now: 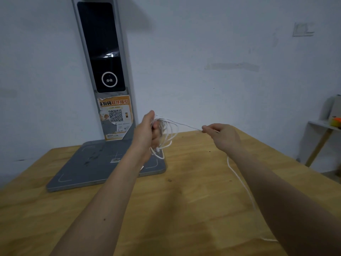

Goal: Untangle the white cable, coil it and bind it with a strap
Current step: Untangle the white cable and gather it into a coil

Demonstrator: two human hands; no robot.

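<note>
A: Your left hand (pixel 150 133) is raised just right of the grey scanner stand (pixel 105 115), fingers curled round a loose bundle of loops of the white cable (pixel 167 133). The grip is closed on the coil; some loops hang below your fist, over the stand's flat base plate (pixel 88 167).

B: And my right?

A: Your right hand (pixel 220 134) is further right of the stand, at about the same height. Thumb and fingertips are pressed together, pinching a single strand of the cable. That strand runs nearly taut from the bundle across to your pinch.

B: Where does the rest go?

A: From beneath your right wrist the cable drops to the wooden table (pixel 184 200), well right of the stand, and trails along the tabletop towards you beside your right forearm. Its far end is partly hidden by the arm near the lower right.

B: Anything else nearby?

A: The stand has a dark screen (pixel 103 47) on its post and an orange sticker (pixel 116 117) with a QR code below that. Far right of it, against the wall, is a small white shelf (pixel 322 126) holding some bright items, too small to identify.
</note>
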